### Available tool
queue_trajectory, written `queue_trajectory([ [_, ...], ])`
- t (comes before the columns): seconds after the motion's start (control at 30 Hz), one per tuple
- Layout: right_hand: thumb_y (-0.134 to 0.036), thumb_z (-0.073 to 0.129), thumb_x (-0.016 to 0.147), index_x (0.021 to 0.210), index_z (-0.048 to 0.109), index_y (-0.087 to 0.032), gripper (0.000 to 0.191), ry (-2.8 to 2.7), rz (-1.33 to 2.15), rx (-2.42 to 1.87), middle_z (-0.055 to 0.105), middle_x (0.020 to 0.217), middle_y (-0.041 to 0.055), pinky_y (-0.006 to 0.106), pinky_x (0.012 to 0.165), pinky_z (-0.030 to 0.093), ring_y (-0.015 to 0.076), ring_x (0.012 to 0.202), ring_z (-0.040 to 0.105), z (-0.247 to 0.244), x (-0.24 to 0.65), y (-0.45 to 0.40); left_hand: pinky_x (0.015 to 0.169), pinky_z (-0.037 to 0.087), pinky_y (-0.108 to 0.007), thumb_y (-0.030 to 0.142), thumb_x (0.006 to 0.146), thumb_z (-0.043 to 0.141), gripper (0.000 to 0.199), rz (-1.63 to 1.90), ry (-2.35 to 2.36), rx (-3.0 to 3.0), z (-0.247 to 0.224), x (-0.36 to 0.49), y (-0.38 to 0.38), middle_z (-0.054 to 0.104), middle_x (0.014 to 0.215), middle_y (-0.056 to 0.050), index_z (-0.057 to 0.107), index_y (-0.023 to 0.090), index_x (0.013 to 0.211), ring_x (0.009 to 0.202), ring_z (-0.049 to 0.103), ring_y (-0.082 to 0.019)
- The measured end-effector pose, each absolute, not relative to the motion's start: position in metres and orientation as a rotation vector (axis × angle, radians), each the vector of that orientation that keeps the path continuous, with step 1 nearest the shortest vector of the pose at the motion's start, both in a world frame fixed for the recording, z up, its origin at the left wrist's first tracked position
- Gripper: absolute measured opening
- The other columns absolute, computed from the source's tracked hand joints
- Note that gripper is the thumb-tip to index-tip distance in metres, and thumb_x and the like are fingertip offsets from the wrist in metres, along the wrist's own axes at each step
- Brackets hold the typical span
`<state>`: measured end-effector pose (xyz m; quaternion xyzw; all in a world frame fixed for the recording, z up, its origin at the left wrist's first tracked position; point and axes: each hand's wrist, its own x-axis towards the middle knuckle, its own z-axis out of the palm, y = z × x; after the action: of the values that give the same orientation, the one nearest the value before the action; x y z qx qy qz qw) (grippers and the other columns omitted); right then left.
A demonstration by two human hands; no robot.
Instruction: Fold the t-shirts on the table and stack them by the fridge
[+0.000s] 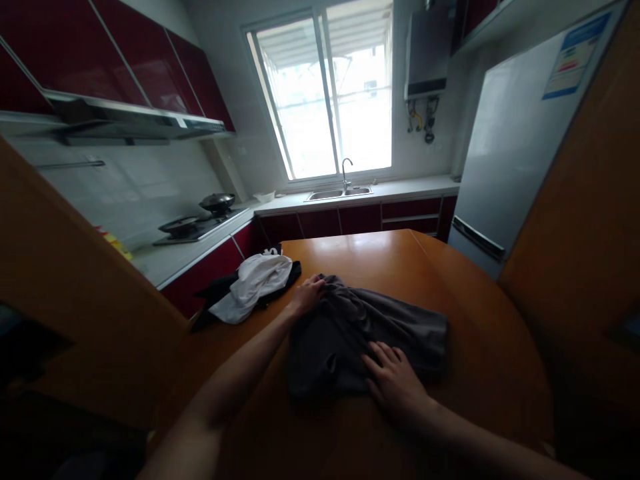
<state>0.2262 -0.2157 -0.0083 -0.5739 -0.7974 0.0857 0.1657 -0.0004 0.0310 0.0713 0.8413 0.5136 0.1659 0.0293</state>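
Observation:
A dark grey garment (345, 333) lies bunched and creased on the wooden table (465, 287), its narrower part reaching right. At the garment's upper left corner, by a gathered edge, my left hand (307, 295) has its fingers closed on the cloth. My right hand (395, 380) rests on the lower middle of the garment with its fingers spread and flat. To the left, a white garment (255, 283) lies crumpled on top of a black one (213, 300) at the table's left edge.
Behind the table, a counter (415, 188) holds a sink (345, 193). A stove with a pan (181, 227) and a lidded wok (217, 203) stands at the left. A fridge (520, 133) is on the right.

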Motion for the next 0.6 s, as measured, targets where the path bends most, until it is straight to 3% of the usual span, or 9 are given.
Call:
queue_trajectory([
  [0.1, -0.030, 0.052, 0.096, 0.140, 0.059, -0.029, 0.044, -2.381, 0.269, -1.590, 0.047, 0.154, 0.0110, 0.064, 0.116, 0.015, 0.0314, 0.144, 0.036, 0.009, 0.291, -0.160, 0.088, 0.049, -0.036, 0.038, 0.101, 0.043, 0.032, 0.468, 1.901, 2.487, 0.097, -0.001, 0.047, 0.061, 0.122, -0.014, 0.067, 0.021, 0.115, 0.103, 0.065, -0.027],
  [0.17, -0.019, 0.054, 0.092, 0.131, 0.066, -0.028, 0.042, -2.471, 0.288, -1.509, 0.051, 0.152, 0.0079, 0.059, 0.119, 0.011, 0.0278, 0.145, 0.037, 0.035, 0.343, -0.113, 0.086, 0.049, -0.037, 0.034, 0.099, 0.044, 0.031, 0.404, 2.027, 2.379, 0.112, -0.007, 0.055, 0.064, 0.117, -0.017, 0.066, 0.018, 0.115, 0.102, 0.066, -0.030],
  [0.27, -0.005, 0.042, 0.088, 0.117, 0.073, -0.018, 0.045, -2.065, 0.121, -1.685, 0.053, 0.148, 0.0098, 0.050, 0.117, 0.018, 0.0259, 0.142, 0.041, 0.076, 0.404, -0.052, 0.080, 0.049, -0.033, 0.032, 0.093, 0.055, 0.022, 0.231, 1.978, 2.320, 0.122, -0.022, 0.052, 0.071, 0.098, -0.014, 0.070, 0.018, 0.099, 0.096, 0.068, -0.029],
  [0.4, -0.005, 0.031, 0.091, 0.129, 0.062, 0.000, 0.050, -1.714, -0.013, -1.761, 0.054, 0.139, 0.0249, 0.050, 0.108, 0.031, 0.0320, 0.133, 0.045, 0.095, 0.407, -0.025, 0.065, 0.050, -0.026, 0.041, 0.086, 0.066, 0.023, 0.004, 1.740, 2.262, 0.118, -0.038, 0.013, 0.072, 0.076, -0.005, 0.070, 0.020, 0.079, 0.073, 0.069, -0.023],
  [0.47, -0.010, 0.038, 0.094, 0.120, 0.068, -0.003, 0.040, -1.716, 0.007, -1.712, 0.062, 0.126, 0.0201, 0.041, 0.105, 0.037, 0.0275, 0.122, 0.052, 0.084, 0.373, -0.038, 0.056, 0.048, -0.025, 0.053, 0.082, 0.069, 0.035, -0.168, 1.484, 2.091, 0.117, -0.043, -0.010, 0.068, 0.067, -0.001, 0.068, 0.020, 0.075, 0.061, 0.065, -0.019],
  [0.53, -0.018, 0.054, 0.092, 0.106, 0.074, -0.016, 0.025, -1.853, 0.095, -1.599, 0.066, 0.119, 0.0096, 0.032, 0.101, 0.041, 0.0218, 0.114, 0.057, 0.064, 0.327, -0.063, 0.053, 0.048, -0.025, 0.066, 0.080, 0.067, 0.047, -0.354, 1.198, 1.842, 0.119, -0.046, -0.026, 0.068, 0.066, -0.001, 0.069, 0.019, 0.079, 0.056, 0.064, -0.018],
  [0.6, -0.027, 0.058, 0.093, 0.105, 0.074, -0.020, 0.021, -2.007, 0.265, -1.453, 0.065, 0.119, 0.0083, 0.033, 0.100, 0.043, 0.0222, 0.112, 0.057, 0.044, 0.279, -0.096, 0.055, 0.050, -0.025, 0.073, 0.081, 0.061, 0.057, -0.463, 1.041, 1.686, 0.124, -0.049, -0.026, 0.071, 0.070, -0.004, 0.071, 0.017, 0.085, 0.059, 0.067, -0.019],
])
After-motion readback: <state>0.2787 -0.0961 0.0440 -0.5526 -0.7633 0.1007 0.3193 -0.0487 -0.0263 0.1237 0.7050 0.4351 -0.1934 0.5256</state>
